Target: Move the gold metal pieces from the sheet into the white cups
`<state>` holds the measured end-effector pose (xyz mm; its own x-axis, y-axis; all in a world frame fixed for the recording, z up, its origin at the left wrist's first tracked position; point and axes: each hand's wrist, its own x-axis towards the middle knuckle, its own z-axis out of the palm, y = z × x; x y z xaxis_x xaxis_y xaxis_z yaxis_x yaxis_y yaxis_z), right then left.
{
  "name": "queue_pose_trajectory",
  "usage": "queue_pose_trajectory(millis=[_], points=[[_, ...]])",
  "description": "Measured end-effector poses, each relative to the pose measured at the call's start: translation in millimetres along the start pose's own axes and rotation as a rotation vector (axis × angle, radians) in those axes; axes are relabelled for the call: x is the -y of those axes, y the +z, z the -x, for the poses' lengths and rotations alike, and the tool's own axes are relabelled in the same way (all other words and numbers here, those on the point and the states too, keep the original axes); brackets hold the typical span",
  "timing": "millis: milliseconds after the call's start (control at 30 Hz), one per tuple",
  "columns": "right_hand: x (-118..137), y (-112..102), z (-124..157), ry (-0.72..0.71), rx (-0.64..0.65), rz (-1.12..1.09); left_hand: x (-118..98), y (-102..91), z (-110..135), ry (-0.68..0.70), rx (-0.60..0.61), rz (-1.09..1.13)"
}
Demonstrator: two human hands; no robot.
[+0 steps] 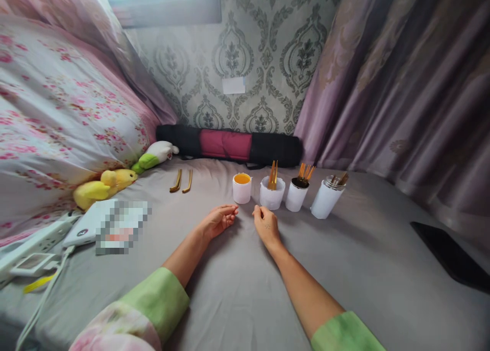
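My left hand (pixel 222 219) lies palm inward on the grey sheet, fingers loosely bent and apart, holding nothing. Facing it is my right hand (pixel 267 226), its fingers curled in; their inside is hidden. Just beyond my left hand stands a white cup (pixel 242 192) with an orange-yellow inside. Behind my right hand is a wider white tub (pixel 272 200) holding upright gold-coloured pieces (pixel 273 176). Farther right, a white-wrapped jar (pixel 296 198) holds thin golden sticks (pixel 305 172). A leaning white-wrapped glass jar (pixel 326 202) contains brownish sticks (pixel 340 179).
Bent gold straw-like tubes (pixel 187 181) lie left of the cups. A black and maroon roll bag (pixel 225 144) rests along the wall. Plush toys (pixel 118 179), a white box (pixel 90 222) and a power strip (pixel 38 243) are left; a black flat device (pixel 449 254) is right.
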<state>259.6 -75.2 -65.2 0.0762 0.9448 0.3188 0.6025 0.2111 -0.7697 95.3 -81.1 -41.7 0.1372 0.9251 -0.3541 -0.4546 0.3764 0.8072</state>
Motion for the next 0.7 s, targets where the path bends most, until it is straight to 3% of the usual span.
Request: queue_pose_trajectory(millis=[700], points=[[2.5,-3.1,-1.4,0.009,0.039,-0.001,-33.7,-21.4,-33.3,0.151,-0.317,-0.523]])
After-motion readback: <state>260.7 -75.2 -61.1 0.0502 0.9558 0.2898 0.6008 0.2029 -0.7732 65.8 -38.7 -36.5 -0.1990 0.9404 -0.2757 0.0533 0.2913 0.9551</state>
